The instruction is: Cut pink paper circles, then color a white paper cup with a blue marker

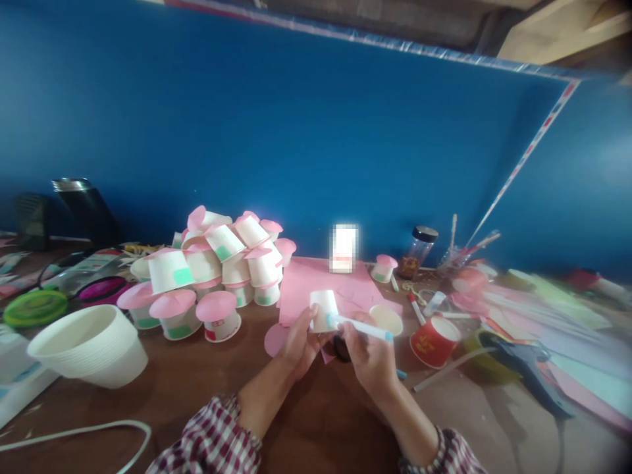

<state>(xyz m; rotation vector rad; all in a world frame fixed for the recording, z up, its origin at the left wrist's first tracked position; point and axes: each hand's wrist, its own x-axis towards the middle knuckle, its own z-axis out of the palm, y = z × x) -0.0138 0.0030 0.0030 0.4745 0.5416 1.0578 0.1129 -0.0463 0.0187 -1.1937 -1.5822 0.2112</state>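
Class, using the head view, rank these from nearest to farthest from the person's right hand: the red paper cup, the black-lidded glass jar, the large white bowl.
1. Red paper cup, lying tipped just right of the right hand.
2. Black-lidded glass jar, farther back and to the right.
3. Large white bowl, far off on the left.

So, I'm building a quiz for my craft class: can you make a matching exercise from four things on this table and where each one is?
Things:
1. small white cup
2. marker
3. red cup
4. white bowls

Places:
A. on its side, right of both hands
B. in the left hand
C. stacked, far left
D. in the right hand

Pairs: 1-B, 2-D, 3-A, 4-C
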